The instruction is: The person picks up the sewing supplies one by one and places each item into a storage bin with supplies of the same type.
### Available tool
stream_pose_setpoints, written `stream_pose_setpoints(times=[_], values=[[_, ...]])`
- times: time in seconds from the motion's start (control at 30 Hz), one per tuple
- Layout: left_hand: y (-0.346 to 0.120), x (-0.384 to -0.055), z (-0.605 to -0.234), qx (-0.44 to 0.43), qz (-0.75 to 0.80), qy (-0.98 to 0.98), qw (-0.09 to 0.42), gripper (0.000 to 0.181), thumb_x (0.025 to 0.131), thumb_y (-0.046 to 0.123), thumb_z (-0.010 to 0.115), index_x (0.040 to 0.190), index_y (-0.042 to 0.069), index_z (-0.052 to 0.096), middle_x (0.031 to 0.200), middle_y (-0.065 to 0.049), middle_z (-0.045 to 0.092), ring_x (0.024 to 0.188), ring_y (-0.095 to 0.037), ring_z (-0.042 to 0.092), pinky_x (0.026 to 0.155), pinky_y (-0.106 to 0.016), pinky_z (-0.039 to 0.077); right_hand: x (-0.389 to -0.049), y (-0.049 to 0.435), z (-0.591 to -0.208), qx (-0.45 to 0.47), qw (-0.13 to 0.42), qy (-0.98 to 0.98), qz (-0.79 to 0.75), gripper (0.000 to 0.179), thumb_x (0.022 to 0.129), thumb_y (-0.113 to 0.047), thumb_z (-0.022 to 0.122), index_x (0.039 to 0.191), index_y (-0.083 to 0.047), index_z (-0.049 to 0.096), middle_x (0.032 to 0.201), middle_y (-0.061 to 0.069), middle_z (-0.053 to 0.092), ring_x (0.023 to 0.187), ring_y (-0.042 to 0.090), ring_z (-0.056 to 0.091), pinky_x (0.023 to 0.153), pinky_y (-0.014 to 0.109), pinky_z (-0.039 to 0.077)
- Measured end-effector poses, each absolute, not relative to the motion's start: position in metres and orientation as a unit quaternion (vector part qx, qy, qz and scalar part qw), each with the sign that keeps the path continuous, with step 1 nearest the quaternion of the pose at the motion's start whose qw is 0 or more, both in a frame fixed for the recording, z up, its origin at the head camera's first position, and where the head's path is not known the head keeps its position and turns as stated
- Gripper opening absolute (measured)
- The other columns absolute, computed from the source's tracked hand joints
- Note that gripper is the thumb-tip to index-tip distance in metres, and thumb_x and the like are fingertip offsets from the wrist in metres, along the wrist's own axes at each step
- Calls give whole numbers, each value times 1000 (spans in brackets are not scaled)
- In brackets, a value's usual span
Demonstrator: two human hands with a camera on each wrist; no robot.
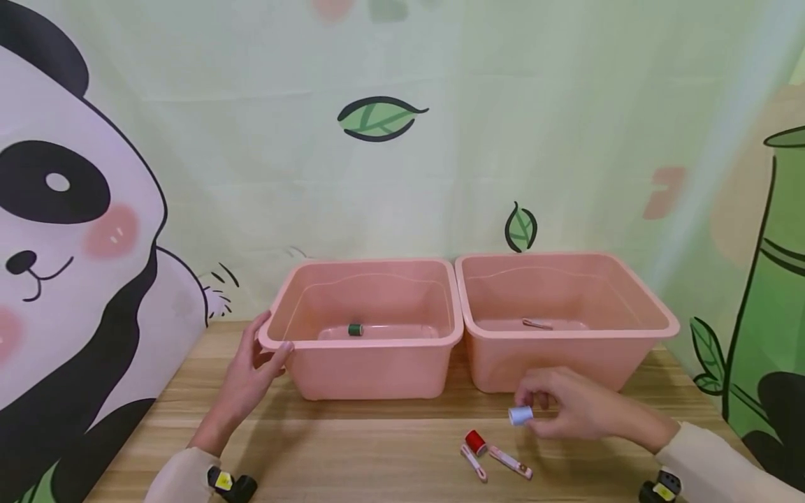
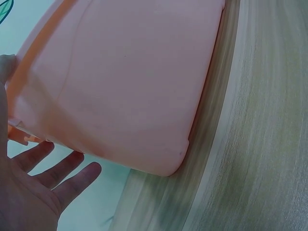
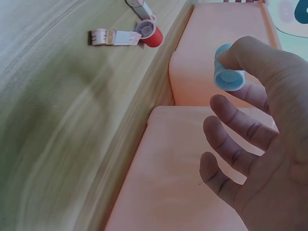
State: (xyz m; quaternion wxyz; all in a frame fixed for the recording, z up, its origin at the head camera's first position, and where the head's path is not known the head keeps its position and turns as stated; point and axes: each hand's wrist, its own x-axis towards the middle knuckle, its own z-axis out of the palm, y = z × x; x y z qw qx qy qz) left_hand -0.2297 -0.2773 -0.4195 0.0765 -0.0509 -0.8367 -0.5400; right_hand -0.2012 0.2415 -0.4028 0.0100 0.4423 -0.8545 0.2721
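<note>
Between thumb and index finger, my right hand [image 1: 575,405] pinches a light blue thread spool [image 3: 229,79] above the table, in front of the right pink tub [image 1: 566,353]. Its other fingers are loosely bent. My left hand [image 1: 245,377] holds the left pink tub [image 1: 371,370] at its near left corner, thumb on the rim and fingers against the outer side. Inside that tub lies a green thread spool [image 1: 356,330]; a small nail clipper [image 1: 537,324] is in the right tub. A red thread spool [image 1: 475,442] lies on the table with two pale printed nail clippers [image 1: 511,462].
Both tubs stand side by side at the back of the wooden table [image 1: 377,454], rims nearly touching. Behind them hangs a pale green curtain [image 1: 251,140] printed with a panda and leaves.
</note>
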Motion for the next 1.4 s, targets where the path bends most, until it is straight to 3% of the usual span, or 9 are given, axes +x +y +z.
stream_pose_setpoints(times=[0.3,0.63,0.83,1.07,1.4], values=[[-277,-231,-421,-52,-542,-835,83,82,101,44,64,164,33,14,162,-17,33,130,-44,53,93,-49,58,-202,238,-379,438,-58,-854,277,19,89,-21,80,102,-28,67,93,-18,64,79,8,60,66,25,54],[-277,-231,-422,-48,-542,-834,85,83,100,46,65,164,34,14,162,-16,34,129,-44,53,92,-49,58,-205,228,-340,439,-102,-854,261,16,91,-24,79,100,-32,68,86,-17,64,76,11,60,63,24,52],[-277,-230,-422,-44,-543,-834,84,83,100,47,65,164,37,13,163,-16,33,130,-42,52,94,-52,57,-212,218,-317,431,-97,-865,240,19,91,-24,78,100,-37,68,89,-16,65,80,12,62,67,26,54],[-277,-231,-424,-43,-548,-831,82,84,99,48,65,163,38,12,164,-15,32,130,-41,52,94,-53,56,-231,203,-293,427,-138,-854,263,14,92,-21,78,100,-30,70,89,-10,68,80,16,63,66,27,54],[-276,-232,-425,-43,-558,-824,86,83,99,47,65,163,38,13,163,-14,33,129,-40,53,94,-52,56,-262,181,-268,413,-138,-869,233,12,92,-23,76,100,-31,71,95,-10,69,89,15,66,80,38,57]])
